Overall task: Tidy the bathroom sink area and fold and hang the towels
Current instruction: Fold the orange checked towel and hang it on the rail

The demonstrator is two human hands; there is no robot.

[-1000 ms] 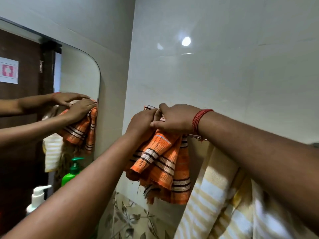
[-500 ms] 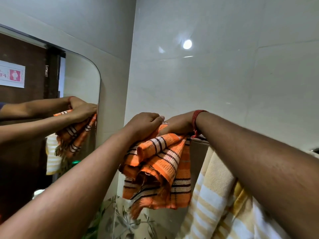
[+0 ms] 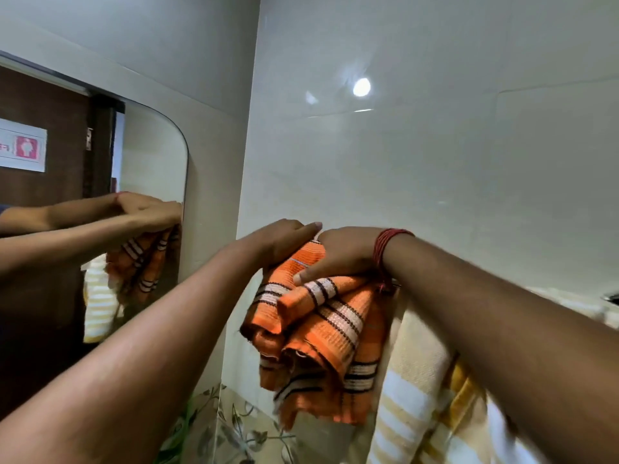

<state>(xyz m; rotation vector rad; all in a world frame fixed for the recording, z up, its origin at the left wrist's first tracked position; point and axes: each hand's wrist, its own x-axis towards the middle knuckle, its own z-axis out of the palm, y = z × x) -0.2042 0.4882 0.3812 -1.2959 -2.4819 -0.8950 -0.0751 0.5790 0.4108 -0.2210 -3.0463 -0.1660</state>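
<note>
**Orange towel bunched, may slide off**

Left hand and right hand both clamp the orange towel — the bar is probably right under the fingers, hidden. Folds hang uneven below — letting go could drop it, or drag the yellow towel beside.

The towel under both hands was orange, crossed by white bands edged in dark lines. Right of the grip hung a cream towel with white and yellow stripes. The right wrist wore red thread.
</note>
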